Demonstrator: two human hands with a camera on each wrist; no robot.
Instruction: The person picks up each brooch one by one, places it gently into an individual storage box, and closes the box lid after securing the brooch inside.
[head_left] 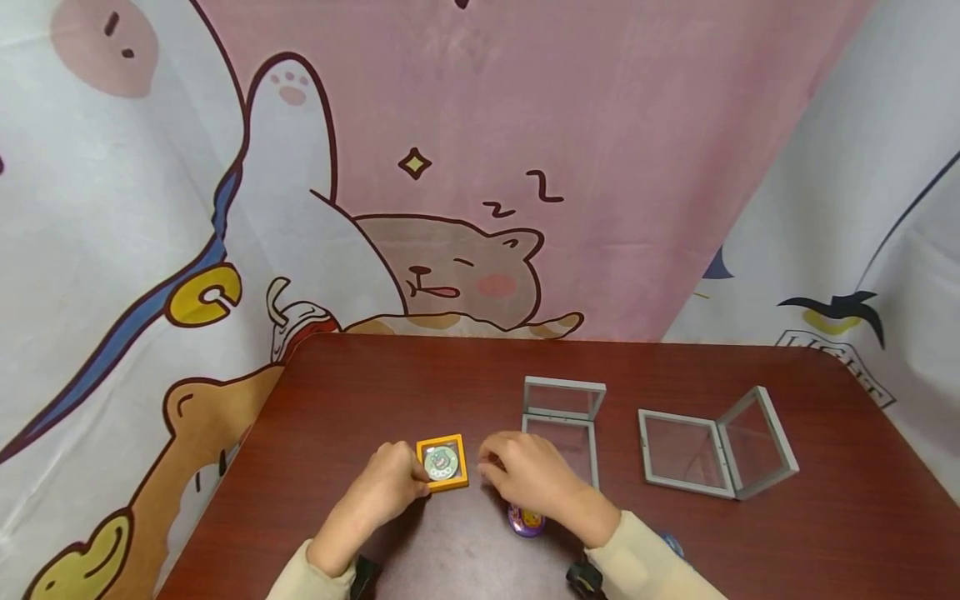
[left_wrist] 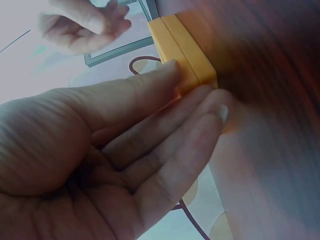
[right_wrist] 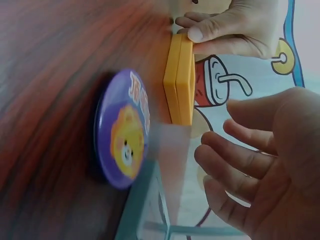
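Observation:
An orange square display case (head_left: 462, 462) lies on the table with a pale green round badge (head_left: 440, 462) behind its clear window. My left hand (head_left: 386, 487) pinches the case's left side; in the left wrist view the thumb is on one face and the fingertips are against the lower edge. My right hand (head_left: 543, 477) hovers right of the case, its fingers loosely bent and nothing held, as the right wrist view confirms. Just below that hand sits a purple badge (right_wrist: 120, 130) with a yellow bear picture. The right hand partly covers a grey clear-windowed case (head_left: 566, 384), which stands hinged open.
Farther right a second grey case (head_left: 686, 487) stands hinged open, its lid tilted up. A bluish round object (head_left: 672, 544) shows partly beside my right sleeve. Behind the dark red table (head_left: 420, 375) hangs a cartoon-printed cloth (head_left: 637, 167).

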